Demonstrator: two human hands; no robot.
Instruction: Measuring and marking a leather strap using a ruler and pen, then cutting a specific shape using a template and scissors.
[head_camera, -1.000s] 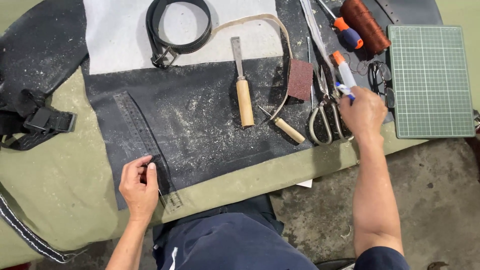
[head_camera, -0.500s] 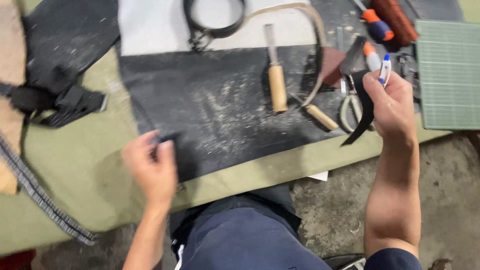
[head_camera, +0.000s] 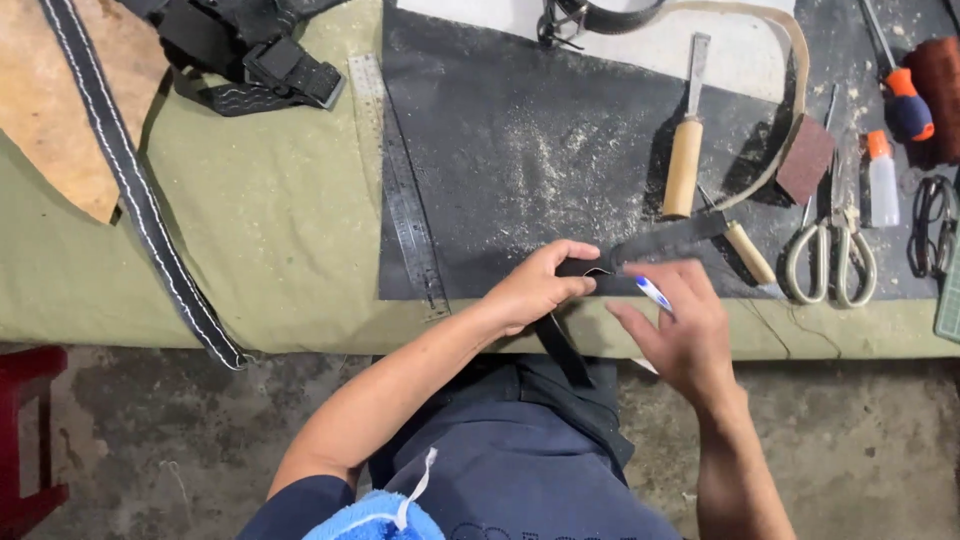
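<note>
Head view: left hand (head_camera: 535, 290) is pinching a narrow black leather strap (head_camera: 660, 238) at the surface's near edge; right hand (head_camera: 680, 325) is gripping a blue-and-white pen (head_camera: 653, 293). Loosened pinching could let the strap shift, skewing any mark.

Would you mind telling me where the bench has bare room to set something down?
The green cloth lies bare between the stitched strap and the metal ruler. The dusty black mat is open between ruler and chisel. Right of the chisel it is crowded: scissors, glue bottle, screwdriver.
</note>
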